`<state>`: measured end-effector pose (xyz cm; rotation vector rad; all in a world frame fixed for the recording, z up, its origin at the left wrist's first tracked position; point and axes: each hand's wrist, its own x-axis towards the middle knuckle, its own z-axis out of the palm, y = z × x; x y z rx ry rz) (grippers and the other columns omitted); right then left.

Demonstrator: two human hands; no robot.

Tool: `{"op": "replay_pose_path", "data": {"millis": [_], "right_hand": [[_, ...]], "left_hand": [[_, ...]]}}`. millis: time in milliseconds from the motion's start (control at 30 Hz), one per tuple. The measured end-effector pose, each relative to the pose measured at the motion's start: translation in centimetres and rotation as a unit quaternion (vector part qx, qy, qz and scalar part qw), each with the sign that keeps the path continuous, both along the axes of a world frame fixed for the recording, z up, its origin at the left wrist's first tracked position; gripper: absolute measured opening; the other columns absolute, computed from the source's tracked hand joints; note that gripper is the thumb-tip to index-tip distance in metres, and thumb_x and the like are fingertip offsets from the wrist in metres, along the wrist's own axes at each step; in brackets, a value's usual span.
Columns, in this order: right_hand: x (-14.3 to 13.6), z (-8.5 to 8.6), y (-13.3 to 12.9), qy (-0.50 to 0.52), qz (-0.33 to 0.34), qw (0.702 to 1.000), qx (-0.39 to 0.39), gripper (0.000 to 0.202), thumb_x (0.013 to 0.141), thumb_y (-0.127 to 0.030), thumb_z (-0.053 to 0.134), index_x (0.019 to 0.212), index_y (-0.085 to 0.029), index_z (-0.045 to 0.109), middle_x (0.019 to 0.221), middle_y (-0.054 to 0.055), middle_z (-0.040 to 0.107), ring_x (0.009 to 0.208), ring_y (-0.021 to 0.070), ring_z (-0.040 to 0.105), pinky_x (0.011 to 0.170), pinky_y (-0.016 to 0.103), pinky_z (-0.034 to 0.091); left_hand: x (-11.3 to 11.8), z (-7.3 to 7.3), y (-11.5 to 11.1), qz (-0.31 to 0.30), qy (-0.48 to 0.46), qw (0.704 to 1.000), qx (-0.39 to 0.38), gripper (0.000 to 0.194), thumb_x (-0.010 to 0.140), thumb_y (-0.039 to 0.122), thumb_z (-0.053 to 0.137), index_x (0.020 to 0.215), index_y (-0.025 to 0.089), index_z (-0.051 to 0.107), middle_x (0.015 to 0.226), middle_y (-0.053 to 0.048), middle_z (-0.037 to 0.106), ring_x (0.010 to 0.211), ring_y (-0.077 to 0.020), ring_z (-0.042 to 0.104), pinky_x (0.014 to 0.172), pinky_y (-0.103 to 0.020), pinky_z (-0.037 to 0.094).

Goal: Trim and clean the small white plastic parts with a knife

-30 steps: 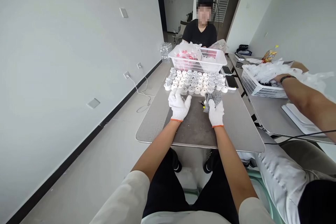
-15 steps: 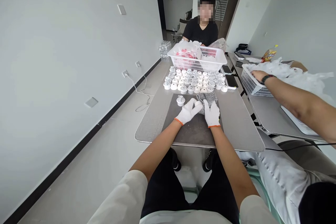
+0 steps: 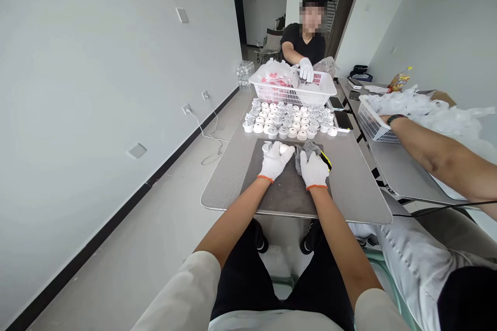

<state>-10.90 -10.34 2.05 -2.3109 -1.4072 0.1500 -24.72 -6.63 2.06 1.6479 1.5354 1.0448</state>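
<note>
My left hand point(image 3: 273, 163), in a white knit glove with an orange cuff, is closed round a small white round plastic part point(image 3: 284, 149) above the dark mat point(image 3: 285, 194). Just behind its fingers stands another white part point(image 3: 266, 146), partly covered by the hand. My right hand point(image 3: 313, 169), gloved the same way, grips a grey cloth point(image 3: 310, 148). Right beside that hand lies a yellow and black cutter-like tool point(image 3: 325, 161), partly hidden by the glove and cloth.
Rows of white round parts point(image 3: 287, 121) stand at the table's far side. Behind them is a white basket point(image 3: 293, 94) with bags, a co-worker's gloved hand point(image 3: 306, 69) reaching in. Phones point(image 3: 342, 120) lie at right. Another person's bare arm point(image 3: 430, 145) reaches to a second basket point(image 3: 375, 123).
My left hand has moved left with the white part, away from the cloth. The cutter-like tool now shows beside my right hand. The co-worker opposite has put a hand into the basket.
</note>
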Motion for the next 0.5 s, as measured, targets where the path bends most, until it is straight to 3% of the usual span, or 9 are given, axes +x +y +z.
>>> {"op": "replay_pose_path", "data": {"millis": [133,233,333,433,500], "right_hand": [[0.5,-0.5,0.4,-0.074,0.007,0.997,-0.015,0.055,0.106,-0.048,0.033,0.116,-0.006,0.067,0.115,0.024,0.066,0.109,0.034,0.065,0.093,0.043,0.05],[0.9,-0.6,0.5,-0.069,0.002,0.998,0.001,0.056,0.106,-0.044,0.033,0.119,-0.001,0.067,0.125,0.025,0.063,0.131,0.038,0.051,0.108,0.045,0.042],[1.4,-0.5,0.6,-0.048,-0.008,0.999,0.012,0.056,0.106,-0.043,0.036,0.12,0.002,0.067,0.129,0.025,0.062,0.14,0.0402,0.041,0.115,0.047,0.034],[1.9,-0.6,0.7,-0.003,-0.013,0.999,0.048,0.055,0.105,-0.043,0.037,0.119,0.001,0.068,0.126,0.025,0.063,0.132,0.0384,0.05,0.113,0.047,0.038],[2.2,-0.9,0.7,0.071,-0.009,0.99,0.118,0.058,0.106,-0.045,0.031,0.121,-0.002,0.067,0.123,0.023,0.065,0.121,0.034,0.058,0.109,0.046,0.042]], "left_hand": [[-0.1,-0.2,0.1,-0.032,0.016,0.999,-0.006,0.039,0.084,0.06,0.064,0.081,0.025,0.047,0.076,0.0,0.054,0.08,-0.0209,0.056,0.081,-0.035,0.046],[-0.2,-0.1,0.2,-0.035,0.021,0.999,-0.009,0.039,0.084,0.059,0.065,0.081,0.025,0.047,0.075,0.0,0.052,0.08,-0.021,0.056,0.081,-0.034,0.045],[-0.1,-0.1,0.3,-0.035,0.02,0.999,-0.009,0.038,0.085,0.057,0.066,0.08,0.025,0.046,0.075,0.0,0.051,0.08,-0.0208,0.055,0.081,-0.035,0.046],[0.0,-0.2,0.3,-0.057,-0.031,0.998,-0.009,0.04,0.086,0.056,0.065,0.076,0.024,0.043,0.074,0.0,0.052,0.079,-0.0184,0.056,0.079,-0.033,0.049],[0.2,-0.4,0.4,-0.099,-0.116,0.988,-0.028,0.04,0.088,0.057,0.062,0.077,0.023,0.045,0.077,-0.001,0.057,0.078,-0.0158,0.059,0.074,-0.029,0.051]]}}
